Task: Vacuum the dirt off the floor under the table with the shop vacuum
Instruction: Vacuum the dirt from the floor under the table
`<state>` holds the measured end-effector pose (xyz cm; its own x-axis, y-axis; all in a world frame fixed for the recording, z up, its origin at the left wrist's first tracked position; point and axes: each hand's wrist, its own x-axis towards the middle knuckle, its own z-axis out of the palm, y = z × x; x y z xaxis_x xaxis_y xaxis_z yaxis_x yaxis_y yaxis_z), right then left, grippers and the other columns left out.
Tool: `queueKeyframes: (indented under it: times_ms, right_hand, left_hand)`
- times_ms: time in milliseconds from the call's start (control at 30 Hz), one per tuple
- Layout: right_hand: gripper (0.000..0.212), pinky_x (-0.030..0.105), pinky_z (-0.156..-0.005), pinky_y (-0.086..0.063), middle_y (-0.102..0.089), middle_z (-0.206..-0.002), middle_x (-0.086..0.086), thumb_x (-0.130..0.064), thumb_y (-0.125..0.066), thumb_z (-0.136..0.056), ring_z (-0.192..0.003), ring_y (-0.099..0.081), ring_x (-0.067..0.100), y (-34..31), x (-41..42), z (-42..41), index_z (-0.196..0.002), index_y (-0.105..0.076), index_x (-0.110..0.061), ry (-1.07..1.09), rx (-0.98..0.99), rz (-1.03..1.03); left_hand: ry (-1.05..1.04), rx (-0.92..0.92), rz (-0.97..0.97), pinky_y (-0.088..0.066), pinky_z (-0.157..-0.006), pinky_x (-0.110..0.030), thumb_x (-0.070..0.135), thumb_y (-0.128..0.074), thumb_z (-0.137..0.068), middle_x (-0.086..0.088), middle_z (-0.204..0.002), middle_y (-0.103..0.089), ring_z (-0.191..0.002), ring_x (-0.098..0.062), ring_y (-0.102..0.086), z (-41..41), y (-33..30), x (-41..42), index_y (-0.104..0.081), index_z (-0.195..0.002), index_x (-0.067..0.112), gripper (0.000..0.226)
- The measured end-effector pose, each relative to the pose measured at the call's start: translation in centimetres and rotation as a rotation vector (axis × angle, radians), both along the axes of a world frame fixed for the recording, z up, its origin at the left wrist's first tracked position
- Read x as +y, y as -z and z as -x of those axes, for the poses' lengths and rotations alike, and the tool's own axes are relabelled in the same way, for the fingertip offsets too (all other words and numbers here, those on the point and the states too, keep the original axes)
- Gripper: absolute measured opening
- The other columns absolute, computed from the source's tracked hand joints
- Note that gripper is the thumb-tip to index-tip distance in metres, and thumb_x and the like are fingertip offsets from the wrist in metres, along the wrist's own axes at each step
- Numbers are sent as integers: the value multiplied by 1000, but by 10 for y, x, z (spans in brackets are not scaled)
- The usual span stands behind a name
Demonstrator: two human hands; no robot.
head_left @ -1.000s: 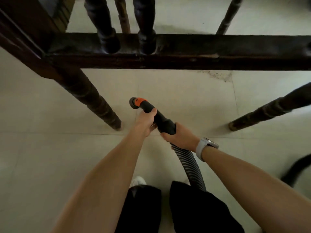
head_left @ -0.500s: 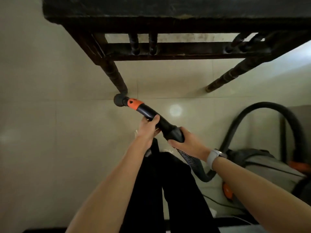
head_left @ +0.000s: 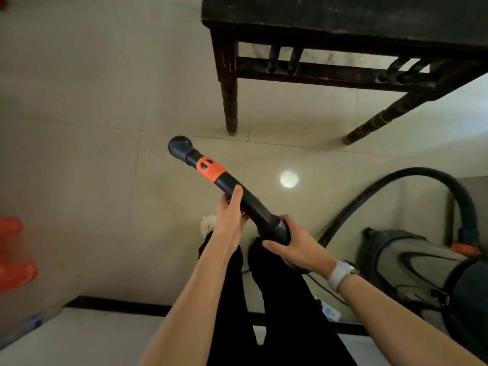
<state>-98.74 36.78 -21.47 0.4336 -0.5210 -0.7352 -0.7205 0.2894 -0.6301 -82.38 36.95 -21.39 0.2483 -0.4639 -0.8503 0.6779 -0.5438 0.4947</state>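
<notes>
nearest the camera, the person's black trouser legs [head_left: 277, 299] hang straight down between two bare forearms. the right hand [head_left: 298, 247], with a white wristband [head_left: 339, 274] on its wrist, has its fingers wrapped round the thick rear end of the black plastic vacuum wand [head_left: 250, 204], where the ribbed hose joins it. the left hand [head_left: 229, 220] grips the same wand further up, thumb lying along the top of the tube. the wand slants up and to the left, carries an orange ribbed collar [head_left: 210, 169], and ends in a round black nozzle [head_left: 179, 146] held above the pale glossy tiled floor [head_left: 92, 154], short of the table and not under it. to the right, the grey drum-shaped shop vacuum [head_left: 412, 265] stands on the floor, its black hose [head_left: 427, 175] arching up and over from an orange fitting. a red plastic object [head_left: 13, 254] shows at the left edge, blurred. farther off stands the dark wooden table [head_left: 343, 19] with turned legs and a low rail of spindles. a round spot of light [head_left: 289, 178] reflects on the tile between wand and table.
</notes>
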Motion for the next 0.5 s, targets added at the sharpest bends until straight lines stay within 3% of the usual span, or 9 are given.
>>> queueKeyframes:
  times_ms: [167,333,500]
  right_hand:
    - [47,14,-78,-46,-57,-105,-7,-41,-68,-82,-91,-59,8,-31,9,-62,-117,-36,-33,-52,-19,96]
    - [50,32,-84,-54,-61,-99,-3,-46,-68,-79,-87,-64,13,-44,17,-163,-115,-39,-26,-109,34,85]
    - [46,32,-81,-54,-63,-97,0,-39,-69,-81,-85,-65,16,-59,28,-286,-113,-43,-21,-91,-19,129]
  left_hand:
    - [-1,32,120,-54,-82,-38,23,-46,-98,-13,-98,-61,-86,-25,-66,-60,-36,13,-42,-124,8,30]
    - [43,17,192,-55,-79,-37,19,-48,-97,-12,-98,-62,-87,-25,-66,-154,-55,30,-43,-122,8,27]
    - [78,-29,250,-55,-79,-37,16,-47,-98,-11,-96,-62,-86,-25,-66,-271,-71,45,-44,-121,7,26]
